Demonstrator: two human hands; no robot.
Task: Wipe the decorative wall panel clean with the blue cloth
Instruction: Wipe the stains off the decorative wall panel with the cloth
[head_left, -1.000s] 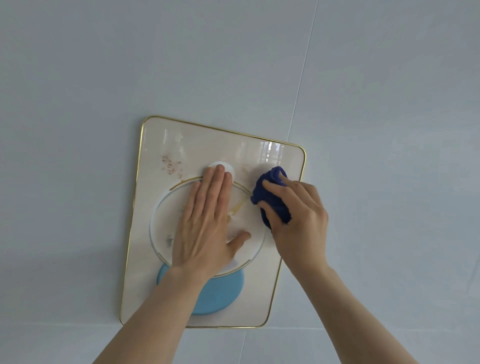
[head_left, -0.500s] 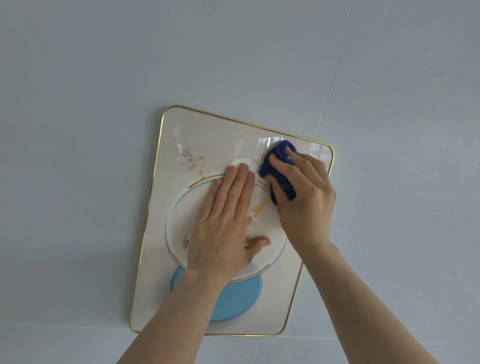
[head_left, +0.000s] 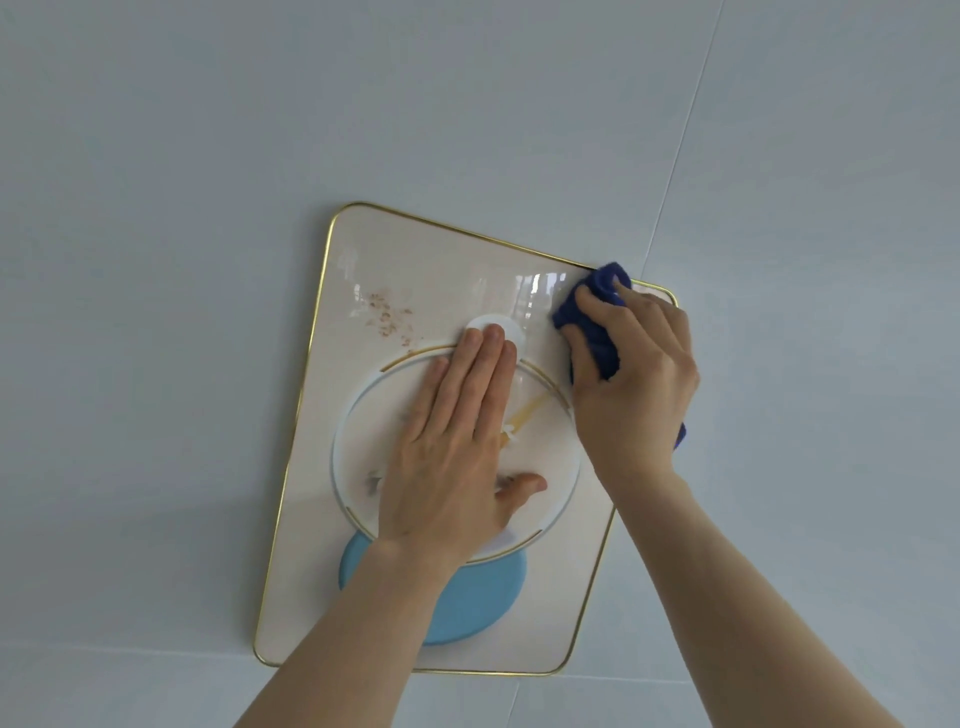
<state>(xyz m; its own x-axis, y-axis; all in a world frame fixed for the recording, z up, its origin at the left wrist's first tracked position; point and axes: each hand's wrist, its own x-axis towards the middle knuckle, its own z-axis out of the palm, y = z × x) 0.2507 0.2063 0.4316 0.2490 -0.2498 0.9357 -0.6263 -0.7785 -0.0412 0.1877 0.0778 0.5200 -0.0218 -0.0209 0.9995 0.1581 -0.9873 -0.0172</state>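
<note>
Risk, panel: left hand (head_left: 457, 447) presses flat on the raised round dial; uneven pressure could tilt or unseat the decorative wall panel (head_left: 374, 260) from the wall (head_left: 208, 130).
Risk, residue: brown specks (head_left: 388, 317) sit upper left, well apart from the cloth; likely missed or smeared.
Risk, hands: gold pointer (head_left: 530, 408) near the left fingers could bend.
Grip: right hand (head_left: 636, 374) closed around the bunched blue cloth (head_left: 597, 312); left hand open, holding nothing.
Location: cloth at the panel's upper-right corner, touching the rim.
Materials: glossy cream face, thin gold edging, rounded corners, matte light-blue disc (head_left: 467, 597); cloth soft and plush.
</note>
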